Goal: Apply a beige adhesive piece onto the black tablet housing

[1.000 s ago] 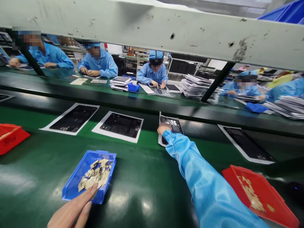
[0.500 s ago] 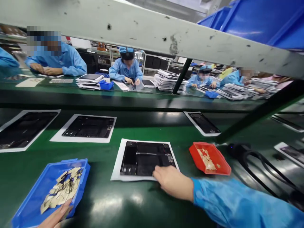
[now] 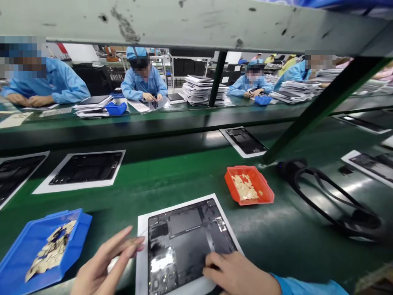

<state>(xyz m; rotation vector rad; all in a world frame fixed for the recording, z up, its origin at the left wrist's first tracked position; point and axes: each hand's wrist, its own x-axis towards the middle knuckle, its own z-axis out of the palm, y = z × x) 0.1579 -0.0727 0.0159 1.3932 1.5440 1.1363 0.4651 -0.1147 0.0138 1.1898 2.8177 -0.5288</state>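
Green desk (image 3: 184, 176), glossy, fills the foreground. Nearest: two bare hands. Right grip (image 3: 238, 272): fingers curled, fingertips on the near right edge of one tablet (image 3: 187, 237); cannot tell whether they clasp it. Left grip (image 3: 106, 262): thumb and fingertips close together above the left margin of the white sheet (image 3: 142, 266) under that tablet; cannot tell whether anything is pinched.

Left of the hands, one blue tray (image 3: 16, 262) with a heap of pale tabs (image 3: 50, 252), not countable. Beyond the tablet, one red tray (image 3: 265, 192), also with pale pieces (image 3: 245, 187). Right of it, one black looped band (image 3: 293, 170).

Farther back, five more tablets on sheets: two left (image 3: 87, 168), one behind the red tray (image 3: 247, 141), two right (image 3: 373, 164). Total six.

Across, four co-workers in blue (image 3: 144, 82); two small blue trays (image 3: 116, 108); at least three paper stacks (image 3: 196, 90).

Versus half a second earlier: tablet and sheet now nearer the person; left grip off the blue tray, beside the tablet; view turned rightward.
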